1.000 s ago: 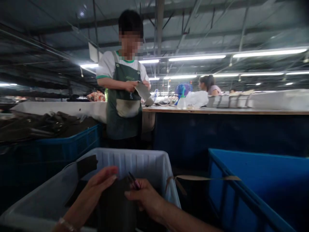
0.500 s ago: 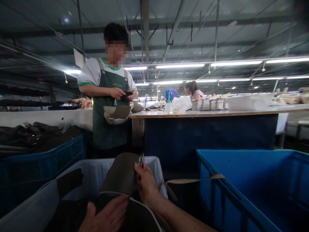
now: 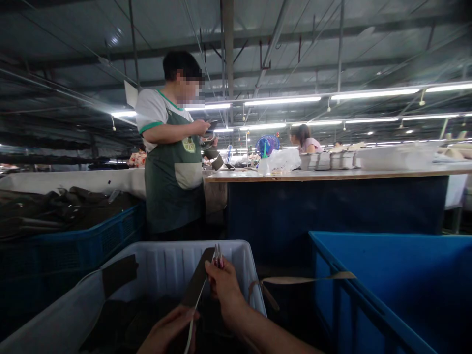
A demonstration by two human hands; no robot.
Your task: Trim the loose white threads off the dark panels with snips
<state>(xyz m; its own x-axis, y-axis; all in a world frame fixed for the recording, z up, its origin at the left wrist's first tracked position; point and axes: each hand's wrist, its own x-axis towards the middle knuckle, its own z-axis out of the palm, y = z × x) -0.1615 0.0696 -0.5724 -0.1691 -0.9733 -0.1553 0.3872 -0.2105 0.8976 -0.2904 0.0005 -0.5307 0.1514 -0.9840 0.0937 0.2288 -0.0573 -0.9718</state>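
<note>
Turning since the earlier frame, the dark piece (image 3: 197,282) is now showing a narrow, slanting face instead of its broad one, and the co-worker (image 3: 173,162) is facing further toward the table (image 3: 332,174). Left-hand fingers are closing around the lower end of the piece, with the left hand (image 3: 169,328) pinching close beside its white edging (image 3: 199,295). Above, the right hand (image 3: 224,282) is bending its fingers closed about the snips (image 3: 218,258), blades pointing up, and its thumb is lying against the top of the piece; how firmly it is gripping there, I cannot tell. Between the two hands, the piece is hanging over the white tub (image 3: 243,250).

More dark pieces (image 3: 121,319) are lying in shadow inside the tub, and a dark flap (image 3: 120,275) is draping over its left wall. The right forearm is crossing the tub's near right side, hiding part of the contents. A tan strap (image 3: 306,280) is running from the tub to the blue bin (image 3: 391,246) on the right. On the left, a blue crate (image 3: 125,223) with slotted walls is holding a crumpled dark heap (image 3: 73,211).

Ribs are lining the tub's smooth far wall; the edging is looking thin and cord-like, the piece matt and flexible.
</note>
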